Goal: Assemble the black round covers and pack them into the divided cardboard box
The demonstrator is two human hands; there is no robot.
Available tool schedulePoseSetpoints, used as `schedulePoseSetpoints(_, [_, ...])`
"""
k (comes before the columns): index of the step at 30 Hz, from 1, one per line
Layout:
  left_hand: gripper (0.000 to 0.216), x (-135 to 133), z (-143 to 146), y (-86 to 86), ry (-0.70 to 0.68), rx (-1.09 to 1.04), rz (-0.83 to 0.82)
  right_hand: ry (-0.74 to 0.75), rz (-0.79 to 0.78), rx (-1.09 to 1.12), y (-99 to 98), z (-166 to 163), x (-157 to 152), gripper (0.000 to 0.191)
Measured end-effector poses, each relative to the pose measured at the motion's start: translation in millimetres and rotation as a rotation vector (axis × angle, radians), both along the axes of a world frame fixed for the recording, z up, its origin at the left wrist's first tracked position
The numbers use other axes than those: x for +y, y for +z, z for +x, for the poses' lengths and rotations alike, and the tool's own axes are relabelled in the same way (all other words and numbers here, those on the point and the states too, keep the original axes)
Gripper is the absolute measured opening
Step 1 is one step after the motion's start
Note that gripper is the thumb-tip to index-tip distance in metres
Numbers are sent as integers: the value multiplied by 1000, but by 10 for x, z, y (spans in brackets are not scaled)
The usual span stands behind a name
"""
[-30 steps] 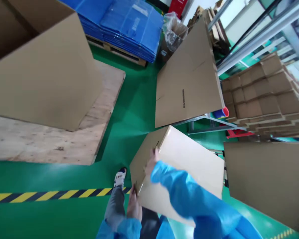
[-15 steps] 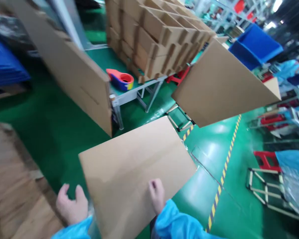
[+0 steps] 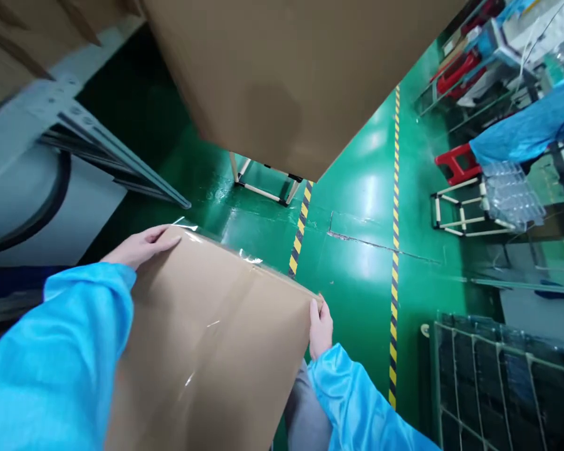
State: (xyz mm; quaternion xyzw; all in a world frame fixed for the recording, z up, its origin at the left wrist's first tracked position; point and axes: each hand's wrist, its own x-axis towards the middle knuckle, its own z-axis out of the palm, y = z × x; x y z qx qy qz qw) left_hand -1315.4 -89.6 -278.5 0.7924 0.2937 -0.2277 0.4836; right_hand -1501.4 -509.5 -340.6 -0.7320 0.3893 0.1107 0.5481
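Observation:
In front of me is a brown cardboard box (image 3: 251,351), tilted, with a strip of clear tape (image 3: 210,326) along its top face. My left hand (image 3: 143,246) grips its far left corner, thumb on top and the other fingers mostly hidden behind the edge. At the far right corner, my right hand (image 3: 321,326) is closed on the box too, thumb over the edge. Loose shiny film (image 3: 249,257) sticks out along the far edge between the hands.
Beyond the box, a larger cardboard box (image 3: 282,81) rests on a low tube-frame stand (image 3: 267,191). A metal table frame (image 3: 117,150) is at the left. Yellow-black floor tape (image 3: 395,294) runs to the right, near a wire-sided cart (image 3: 498,357) and a co-worker's blue sleeve (image 3: 526,128).
Both hands have moved from the box's near side to its far corners and taken hold. The view has swung right and down; the tape dispenser and the stacked dividers have mostly left it.

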Motion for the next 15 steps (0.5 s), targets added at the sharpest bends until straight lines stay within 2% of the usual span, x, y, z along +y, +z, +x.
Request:
schedulePoseSetpoints(2, [96, -15, 157, -55, 62, 76, -113, -32, 94, 9, 47, 108, -27, 74])
schedulePoseSetpoints(4, [96, -11, 300, -88, 76, 100, -116, -61, 188, 16, 78, 243, -64, 71])
schedulePoseSetpoints(8, [70, -49, 527, -110, 16, 77, -152, -54, 198, 12, 55, 452, -111, 50])
schedulePoseSetpoints(11, [51, -120, 603, -132, 41, 32, -164, 62, 172, 0, 1, 521, -181, 41])
schedulePoseSetpoints(15, [35, -150, 600, -208, 96, -55, -131, 269, 300, 100, -110, 632, -382, 45])
